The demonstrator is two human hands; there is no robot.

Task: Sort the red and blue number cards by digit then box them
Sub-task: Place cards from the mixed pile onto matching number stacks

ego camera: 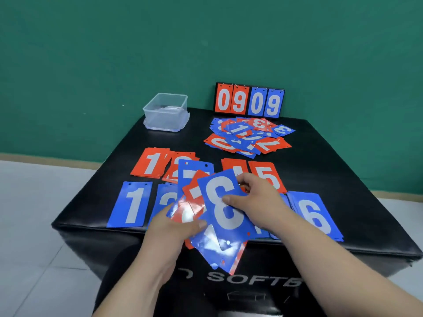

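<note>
Sorting by digit is under way. The left hand (176,223) grips a fanned stack of cards (212,250), thumb pressed on top and fingers underneath. The right hand (254,197) pinches the blue 8 card (225,209), thumb on its face and fingers curled over its far edge. That card is topmost, between both thumbs, its long axis running away from the person with the far end leaning left. The next move is probably to slide it free and start an 8 spot, perhaps right of the fingers past the blue 6 pile (315,216); no 8 pile is visible.
</note>
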